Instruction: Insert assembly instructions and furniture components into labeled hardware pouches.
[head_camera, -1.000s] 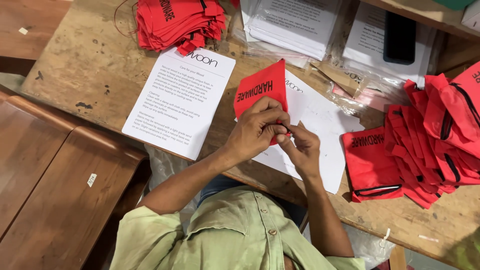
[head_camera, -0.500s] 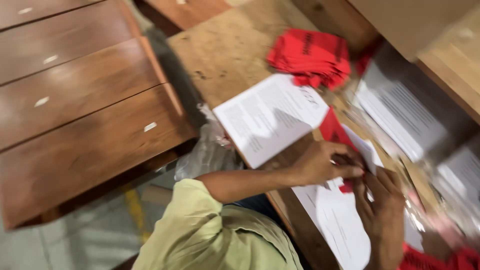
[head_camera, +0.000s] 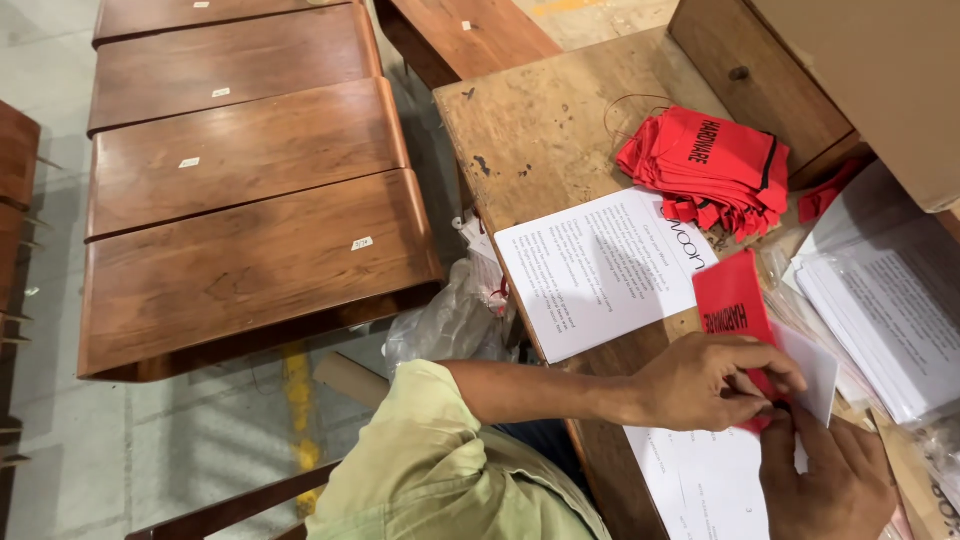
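Right hand (head_camera: 835, 480): nearest, 5 o'clock; fingertips pinched on the pouch's lower end.
Left hand (head_camera: 715, 385): just above it; fingers closed on the same end, thumb under.
Pouch (head_camera: 735, 300): red, flat, running toward 12 o'clock from the hands, over a white sheet (head_camera: 690, 480).
Technique (judgement): pin with left, work the end with right; keep it flat.
Leaflet (head_camera: 595, 270): 11 o'clock of the pouch, apart.
Pile (head_camera: 710, 165): red pouches, 12 o'clock, on the bench (head_camera: 540, 130).

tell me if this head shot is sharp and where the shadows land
Head view: sharp overall, no motion blur; soft shadows cross the white printed sheet; both hands, left hand and right hand, pinch the red pouch; the bottom right corner is dimmer.
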